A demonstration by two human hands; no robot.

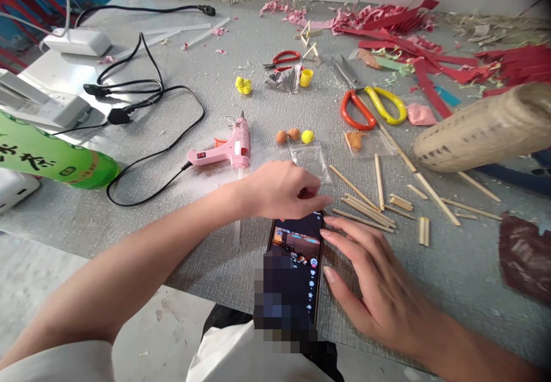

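Note:
A smartphone with a lit screen lies near the table's front edge, its lower part covered by a blurred patch. My left hand is above the phone's top edge, fingers curled in and thumb pointing right; whatever is in the fingers, if anything, is hidden. Along the phone's right side, my right hand has its fingers spread, tips at or very near the edge. Thin wooden sticks lie just beyond it, some long and some short. Left of my left hand rests a pink glue gun with a clear glue stick in its back.
Small clay balls, red-and-yellow-handled scissors and red-handled pliers lie farther back. A green bottle, power strips and black cables occupy the left. Red paper strips and a brown cylinder are at right.

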